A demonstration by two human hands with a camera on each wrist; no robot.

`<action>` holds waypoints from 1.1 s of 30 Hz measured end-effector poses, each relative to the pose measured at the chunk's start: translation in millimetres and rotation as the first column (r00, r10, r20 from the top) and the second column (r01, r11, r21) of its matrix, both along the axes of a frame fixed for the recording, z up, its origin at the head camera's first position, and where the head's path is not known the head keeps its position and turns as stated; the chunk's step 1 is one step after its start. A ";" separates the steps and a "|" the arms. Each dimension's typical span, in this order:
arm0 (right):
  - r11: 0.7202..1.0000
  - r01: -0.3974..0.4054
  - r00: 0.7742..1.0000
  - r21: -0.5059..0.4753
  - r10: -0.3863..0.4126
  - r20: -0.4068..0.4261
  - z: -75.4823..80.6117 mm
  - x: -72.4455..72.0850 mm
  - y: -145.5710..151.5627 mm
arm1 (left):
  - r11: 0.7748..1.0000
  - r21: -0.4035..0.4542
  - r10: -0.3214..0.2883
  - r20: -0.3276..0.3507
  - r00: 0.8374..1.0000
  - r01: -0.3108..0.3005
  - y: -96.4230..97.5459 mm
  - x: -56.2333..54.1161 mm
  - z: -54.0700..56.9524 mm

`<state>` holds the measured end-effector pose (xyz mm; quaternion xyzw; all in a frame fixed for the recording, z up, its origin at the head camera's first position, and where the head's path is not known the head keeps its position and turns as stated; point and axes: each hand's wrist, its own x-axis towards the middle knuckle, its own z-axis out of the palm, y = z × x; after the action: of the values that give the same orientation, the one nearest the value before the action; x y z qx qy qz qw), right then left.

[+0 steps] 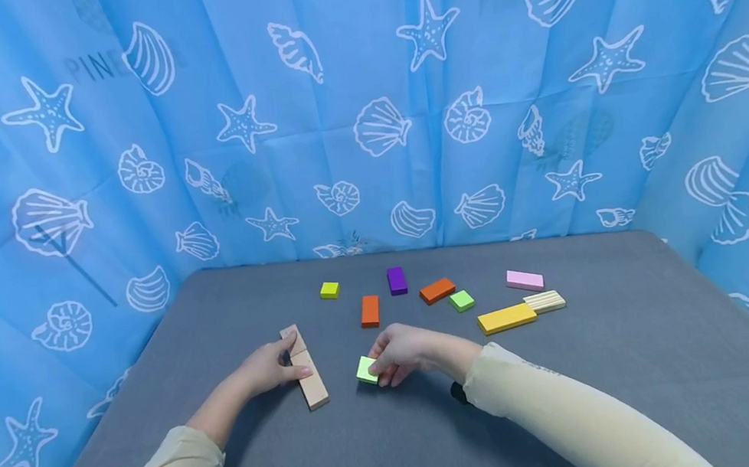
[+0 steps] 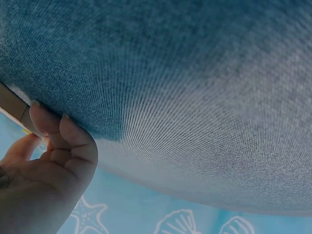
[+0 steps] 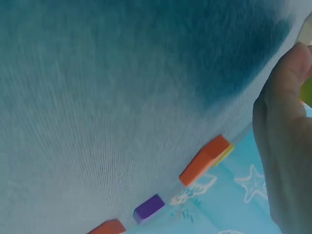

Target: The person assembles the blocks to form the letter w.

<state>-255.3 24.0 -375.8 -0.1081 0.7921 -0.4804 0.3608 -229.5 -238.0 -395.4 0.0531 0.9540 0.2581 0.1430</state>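
On the left of the grey table, two plain wooden blocks lie end to end in a line: a shorter one (image 1: 294, 339) at the far end and a longer one (image 1: 313, 389) nearer. My left hand (image 1: 269, 367) holds them from the left, its thumb across the longer block and a fingertip at the shorter one. In the left wrist view, curled fingers (image 2: 73, 131) sit against the wood's side. To the right, my right hand (image 1: 402, 353) pinches a light green square block (image 1: 365, 370) between thumb and fingers, close over the table.
Farther back lie a yellow-green block (image 1: 329, 290), a purple block (image 1: 397, 281), two orange-red blocks (image 1: 369, 311) and another green block (image 1: 461, 300). At right are a yellow block (image 1: 507, 318), a ridged pale wood piece (image 1: 545, 301) and a pink block (image 1: 525, 280). A blue curtain (image 1: 369, 188) hangs behind.
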 end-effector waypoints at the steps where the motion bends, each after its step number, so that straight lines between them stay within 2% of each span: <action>1: 1.000 -0.007 1.000 0.000 0.007 0.006 -0.1 1.9 -0.3 | 1.000 0.001 0.000 0.000 1.000 0.000 0.0 -0.4 -0.1; 5: 1.000 -0.030 0.999 0.000 0.030 0.022 0.0 7.9 -1.7 | 1.000 0.004 0.002 0.003 1.000 -0.002 -0.3 -0.6 -0.2; 13: 0.999 -0.051 0.999 0.002 0.051 0.001 -0.9 17.0 -5.7 | 1.000 0.004 -0.006 0.002 1.000 0.006 -0.9 -0.8 -0.4; 23: 1.000 -0.014 1.000 0.019 0.014 -0.017 -3.8 22.9 -15.0 | 1.000 -0.010 -0.004 0.018 1.000 0.004 0.2 -2.0 1.0; 33: 0.999 0.010 0.996 0.052 -0.006 -0.088 -6.0 28.5 -26.8 | 1.000 -0.014 -0.008 0.019 1.000 0.008 -0.1 -1.3 1.6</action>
<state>-226.8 -2.8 -381.8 -0.1164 0.8199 -0.4559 0.3263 -230.8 -238.1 -393.8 0.0536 0.9541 0.2514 0.1534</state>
